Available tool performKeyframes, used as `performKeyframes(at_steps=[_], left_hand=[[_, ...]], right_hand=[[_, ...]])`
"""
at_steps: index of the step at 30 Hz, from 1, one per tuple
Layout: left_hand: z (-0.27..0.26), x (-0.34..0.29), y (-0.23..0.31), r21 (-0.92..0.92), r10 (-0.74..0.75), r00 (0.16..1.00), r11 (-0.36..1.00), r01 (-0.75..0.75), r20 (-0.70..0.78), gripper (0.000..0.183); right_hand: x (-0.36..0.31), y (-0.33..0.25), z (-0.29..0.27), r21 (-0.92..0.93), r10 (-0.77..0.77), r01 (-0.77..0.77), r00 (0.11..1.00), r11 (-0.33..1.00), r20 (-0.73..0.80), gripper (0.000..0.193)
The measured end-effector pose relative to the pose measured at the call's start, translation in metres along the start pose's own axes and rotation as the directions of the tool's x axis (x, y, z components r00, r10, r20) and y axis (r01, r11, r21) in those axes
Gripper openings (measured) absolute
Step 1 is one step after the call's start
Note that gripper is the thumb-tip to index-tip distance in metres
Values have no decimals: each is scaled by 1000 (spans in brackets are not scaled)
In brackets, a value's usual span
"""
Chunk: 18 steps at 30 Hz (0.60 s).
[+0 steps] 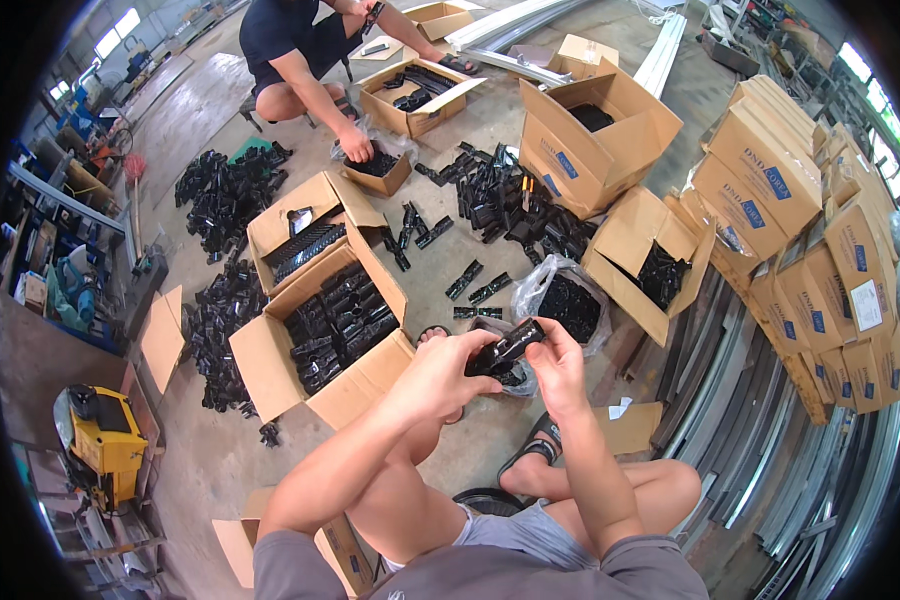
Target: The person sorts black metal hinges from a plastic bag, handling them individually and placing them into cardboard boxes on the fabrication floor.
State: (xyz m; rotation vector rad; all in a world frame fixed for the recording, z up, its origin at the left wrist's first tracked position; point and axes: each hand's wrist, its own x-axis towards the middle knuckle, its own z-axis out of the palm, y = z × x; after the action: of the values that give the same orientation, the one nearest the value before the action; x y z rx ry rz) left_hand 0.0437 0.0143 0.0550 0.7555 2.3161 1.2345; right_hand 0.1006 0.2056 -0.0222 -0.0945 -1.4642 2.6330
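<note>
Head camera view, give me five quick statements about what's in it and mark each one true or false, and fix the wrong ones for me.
1. The left hand and the right hand both hold one black part. True.
2. The machine at the left edge is green. False: the yellow machine is there.
3. A co-worker's hand reaches into a small cardboard box. True.
4. The sack just beyond the right hand is tied shut. False: the clear plastic bag is open, with black pieces showing inside.
5. Stacked cartons stand on the right side of the view. True.
</note>
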Motion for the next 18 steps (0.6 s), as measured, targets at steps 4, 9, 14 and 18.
performKeyframes(at_steps=[4,9,14,18], left_hand=[[-2,1,-4,1,-15,1000,1000,15,17,49],[4,4,-23,-124,5,1000,992,-1,27,51],[0,6,-30,-247,-38,993,967,65,113,49],[-3,6,-26,-229,-95,982,965,132,164,46]], right_hand=[[2,3,-4,-46,1,-1,1000,999,8,48],[5,9,-5,-1,3,-3,1000,1000,25,48],[9,12,-6,-5,42,-42,998,999,43,46],[9,17,-9,6,49,-49,998,999,39,45]])
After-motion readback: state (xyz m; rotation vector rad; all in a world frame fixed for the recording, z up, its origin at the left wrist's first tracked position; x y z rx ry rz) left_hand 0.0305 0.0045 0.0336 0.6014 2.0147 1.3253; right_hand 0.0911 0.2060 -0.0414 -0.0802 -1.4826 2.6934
